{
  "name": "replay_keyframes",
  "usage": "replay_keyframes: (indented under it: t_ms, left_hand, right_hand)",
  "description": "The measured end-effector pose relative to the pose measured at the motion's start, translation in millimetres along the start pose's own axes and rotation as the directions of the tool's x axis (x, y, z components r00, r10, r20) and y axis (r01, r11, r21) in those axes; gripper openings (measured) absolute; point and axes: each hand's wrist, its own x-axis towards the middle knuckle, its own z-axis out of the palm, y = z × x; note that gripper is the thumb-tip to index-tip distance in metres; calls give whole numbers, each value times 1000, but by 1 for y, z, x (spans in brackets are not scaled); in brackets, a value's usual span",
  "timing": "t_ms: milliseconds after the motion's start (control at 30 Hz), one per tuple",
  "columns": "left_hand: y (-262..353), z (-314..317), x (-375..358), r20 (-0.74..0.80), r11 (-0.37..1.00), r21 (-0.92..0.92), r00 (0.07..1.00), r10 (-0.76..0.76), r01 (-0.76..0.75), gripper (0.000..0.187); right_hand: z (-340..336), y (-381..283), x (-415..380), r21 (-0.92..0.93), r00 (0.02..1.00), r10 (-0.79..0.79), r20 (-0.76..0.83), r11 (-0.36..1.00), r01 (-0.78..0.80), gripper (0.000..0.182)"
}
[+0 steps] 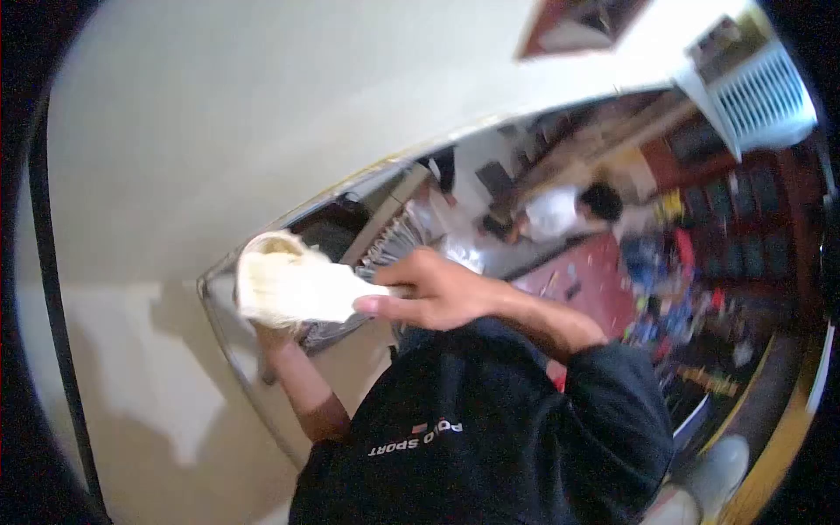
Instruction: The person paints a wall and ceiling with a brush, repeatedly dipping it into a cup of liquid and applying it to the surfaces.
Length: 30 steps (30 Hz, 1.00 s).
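Observation:
My right hand (pixel 433 289) is closed round the handle of a wide paintbrush (pixel 306 289), with the thumb pressed along it. White, paint-like material covers the brush head, which points to the left. Behind the head shows the pale round rim of a tub (pixel 269 240). My left hand (pixel 274 334) is raised under this tub and seems to support it, its fingers mostly hidden by the brush and the tub. Both hands are in front of my chest, close to a pale wall (pixel 201 149).
A person in a white top (pixel 560 210) is bent over farther back, beside a reddish surface (pixel 586 280). Mixed clutter (pixel 669 306) lies at the right. A framed item (pixel 586 26) and a slatted white unit (pixel 761 96) are at the top.

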Motion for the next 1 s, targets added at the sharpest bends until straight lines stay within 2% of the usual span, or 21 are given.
replay_keyframes:
  t_ms: [33, 67, 100, 133, 167, 233, 333, 367, 433, 467, 500, 533, 567, 600, 633, 700, 733, 767, 833, 933, 1000]
  left_hand:
    - [-5, 6, -4, -128, 988, -149, 992, 16, -35, 64]
    - [5, 11, -8, -151, 974, -103, 971, 185, -202, 73]
    - [32, 7, 1, -116, 974, 49, 967, 227, -223, 84]
    - [17, 10, 4, -202, 930, -218, 946, 255, -297, 90]
    - [21, -2, 9, -130, 951, -130, 956, 264, -280, 94]
    - [38, -11, 13, -266, 896, -302, 931, 250, -327, 91]
    - [31, -45, 16, -302, 895, -232, 903, 306, -381, 87]
    - [33, -55, 15, -299, 899, -214, 902, 312, -382, 86]
    - [33, -77, 14, -331, 893, -176, 879, 343, -415, 85]
    - [31, -87, 14, -319, 911, -175, 897, 307, -374, 84]
    - [31, -96, 14, -307, 926, -175, 913, 271, -334, 84]
    - [34, -94, 23, -322, 900, -283, 917, 235, -331, 83]
    - [36, -103, 25, -346, 896, -265, 902, 257, -357, 83]
    - [40, -111, 26, -355, 918, -220, 904, 240, -330, 81]
    - [42, -116, 29, -363, 937, -175, 904, 224, -302, 80]
    - [51, -126, 30, -438, 924, -169, 866, 242, -344, 75]
    - [59, -134, 30, -445, 952, -122, 873, 200, -280, 74]
    - [67, -141, 29, -455, 975, -75, 877, 154, -211, 72]
    - [64, -149, 29, -498, 968, -86, 852, 163, -235, 70]
    - [63, -161, 26, -513, 944, -184, 846, 146, -274, 69]
    - [68, -169, 20, -555, 983, -35, 822, 129, -178, 69]
  right_hand:
    - [-4, -8, 4, -33, 998, 54, 27, 998, -53, 47]
    - [-6, -18, 10, 9, 991, 123, 45, 992, -124, 44]
    - [-6, -24, 15, 52, 978, 197, 66, 978, -200, 41]
    - [-3, -22, 21, 48, 971, 225, 75, 972, -229, 39]
    - [-1, -19, 27, 39, 964, 253, 76, 966, -257, 37]
    - [6, -31, 43, 111, 944, 317, 89, 939, -326, 35]
    - [20, -25, 62, 166, 928, 350, 128, 915, -368, 34]
    - [24, -23, 71, 161, 945, 288, 153, 937, -311, 34]
    - [35, -30, 88, 153, 937, 314, 155, 929, -337, 33]
    - [39, -36, 93, 50, 899, 429, 92, 899, -435, 32]
    - [42, -38, 105, 1, 954, 271, 131, 962, -274, 30]
    - [34, -41, 114, -24, 969, 211, 126, 977, -210, 30]
    - [38, -49, 122, -44, 981, 152, 122, 988, -147, 29]
    - [36, -61, 129, -133, 982, 155, 108, 981, -140, 27]
    - [35, -75, 135, -320, 996, 33, 80, 947, -6, 23]
    - [38, -112, 147, -451, 998, -61, 22, 890, 64, 19]
    - [41, -139, 153, -564, 996, -85, -12, 823, 64, 17]
    - [47, -163, 157, -669, 977, -201, -70, 736, 104, 20]
    - [49, -192, 170, -806, 894, -448, -33, 541, 242, 17]
    - [45, -249, 193, -944, 783, -604, 149, 149, 294, 13]
    - [41, -285, 210, -967, 723, -642, 255, -158, 201, 14]
